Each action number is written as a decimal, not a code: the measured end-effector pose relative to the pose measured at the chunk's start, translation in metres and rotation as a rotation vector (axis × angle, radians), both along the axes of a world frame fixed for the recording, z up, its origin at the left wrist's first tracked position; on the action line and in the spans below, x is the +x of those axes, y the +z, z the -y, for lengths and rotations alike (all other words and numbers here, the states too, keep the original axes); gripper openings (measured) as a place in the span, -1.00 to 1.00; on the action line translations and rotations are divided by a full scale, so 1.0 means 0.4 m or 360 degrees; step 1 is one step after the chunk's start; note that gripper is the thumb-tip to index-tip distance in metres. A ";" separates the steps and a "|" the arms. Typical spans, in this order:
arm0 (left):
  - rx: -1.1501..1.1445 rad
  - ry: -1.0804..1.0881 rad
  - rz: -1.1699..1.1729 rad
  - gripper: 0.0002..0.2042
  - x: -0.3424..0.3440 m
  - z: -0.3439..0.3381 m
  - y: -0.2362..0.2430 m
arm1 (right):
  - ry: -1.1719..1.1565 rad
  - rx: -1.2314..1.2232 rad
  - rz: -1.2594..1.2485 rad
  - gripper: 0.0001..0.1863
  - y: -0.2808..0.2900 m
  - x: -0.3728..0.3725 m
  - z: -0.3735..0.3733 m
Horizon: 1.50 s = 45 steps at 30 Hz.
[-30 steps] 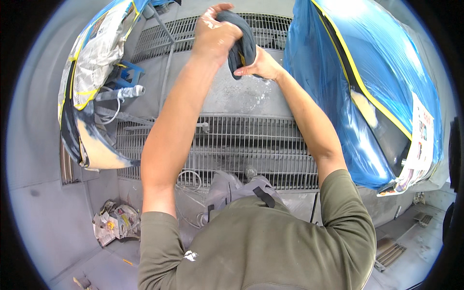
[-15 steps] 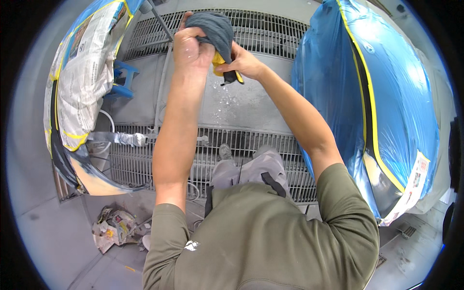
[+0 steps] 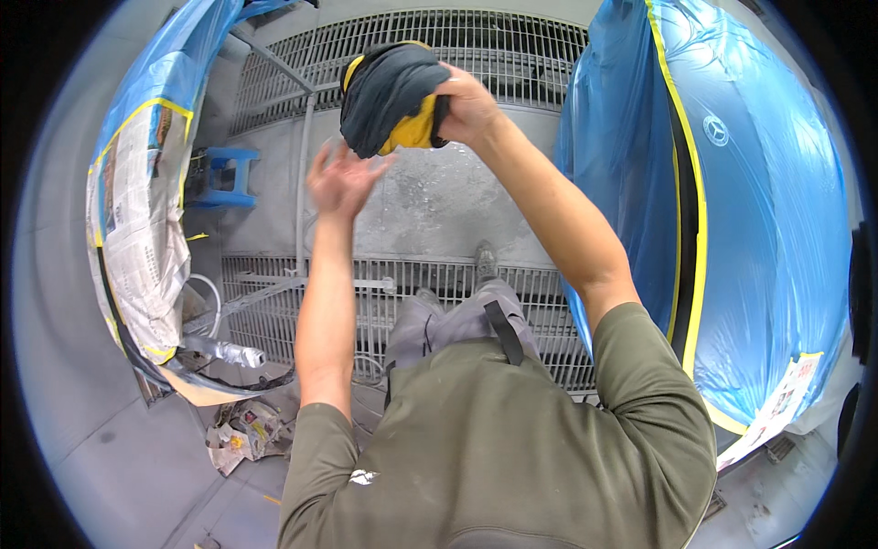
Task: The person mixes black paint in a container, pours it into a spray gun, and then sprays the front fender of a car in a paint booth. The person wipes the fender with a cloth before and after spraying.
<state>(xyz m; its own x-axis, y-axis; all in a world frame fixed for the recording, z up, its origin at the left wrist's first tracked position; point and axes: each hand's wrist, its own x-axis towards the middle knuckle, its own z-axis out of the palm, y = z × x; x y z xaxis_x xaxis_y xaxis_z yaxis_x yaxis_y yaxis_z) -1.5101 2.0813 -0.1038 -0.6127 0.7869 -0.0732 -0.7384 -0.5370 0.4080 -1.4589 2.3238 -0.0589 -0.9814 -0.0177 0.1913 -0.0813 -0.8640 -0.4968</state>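
Note:
A bunched, folded cloth (image 3: 389, 96), dark grey with yellow patches, hangs at the upper middle of the view. My right hand (image 3: 471, 105) grips its right side, the fingertips partly hidden behind the folds. A black part shows beside that hand. Just below the cloth's lower left edge is my left hand (image 3: 346, 183), open with its fingers apart and slightly blurred by motion. I cannot tell whether a fingertip touches the cloth. Wet spots (image 3: 439, 188) shine on the grey floor below.
Blue film and yellow tape cover a large curved vehicle panel (image 3: 759, 201) on my right. Another panel (image 3: 146, 229), masked with newspaper, stands left on a metal frame (image 3: 308, 183). Nearby are a blue stool (image 3: 229, 176), crumpled paper (image 3: 247, 435) and floor grates (image 3: 421, 59).
My left hand has let go of the cloth and dropped below it. The cloth has spread somewhat in my right hand. Falling water drops no longer show. My view has shifted a little.

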 end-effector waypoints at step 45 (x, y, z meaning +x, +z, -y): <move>-0.2879 0.0413 -0.1428 -0.27 0.163 -0.160 -0.001 | 0.0348 0.1727 0.0989 -0.56 -0.094 -0.124 0.065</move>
<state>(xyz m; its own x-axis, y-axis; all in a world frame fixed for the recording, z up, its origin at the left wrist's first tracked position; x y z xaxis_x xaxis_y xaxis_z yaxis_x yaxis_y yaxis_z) -1.4450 2.1453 -0.1043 -0.9787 0.0819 -0.1880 -0.0539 0.7818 0.6212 -1.5083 2.2977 -0.0967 -0.8569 -0.0484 -0.5132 0.5115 0.0433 -0.8582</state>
